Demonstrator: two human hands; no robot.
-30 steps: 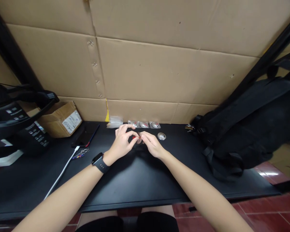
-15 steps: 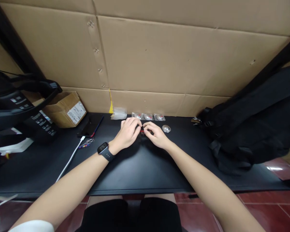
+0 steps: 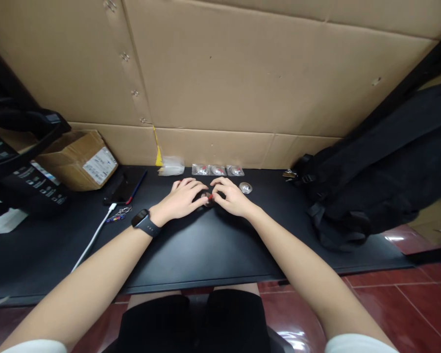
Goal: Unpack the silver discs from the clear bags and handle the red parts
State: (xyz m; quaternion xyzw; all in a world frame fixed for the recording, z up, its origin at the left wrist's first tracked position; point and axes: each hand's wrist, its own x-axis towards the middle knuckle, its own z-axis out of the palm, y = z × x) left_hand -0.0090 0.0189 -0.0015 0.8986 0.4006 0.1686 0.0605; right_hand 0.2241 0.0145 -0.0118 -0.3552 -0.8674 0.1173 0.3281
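Side by side over the black desk mat (image 3: 206,250), my two hands meet at a small roundish piece with a red part (image 3: 209,197). My left hand (image 3: 183,197), with a dark watch on its wrist, pinches the piece from the left between thumb and finger. From the right, my right hand (image 3: 231,197) has its thumb and fingertips closed on the red part. The fingers cover much of the piece, so its exact kind is unclear. Just right of my right hand lies a round, shiny, clear-looking disc (image 3: 245,188).
Behind the hands, small clear packets (image 3: 218,170) with round items line up by a stack of clear bags (image 3: 171,166). Left are a phone (image 3: 123,189), white cable (image 3: 95,235), keyring (image 3: 119,214) and cardboard box (image 3: 81,162). A black backpack (image 3: 375,181) stands right.
The camera view has shifted, so the scene sits slightly up and left. The piece between my hands has turned, showing more of its roundish body and red part.
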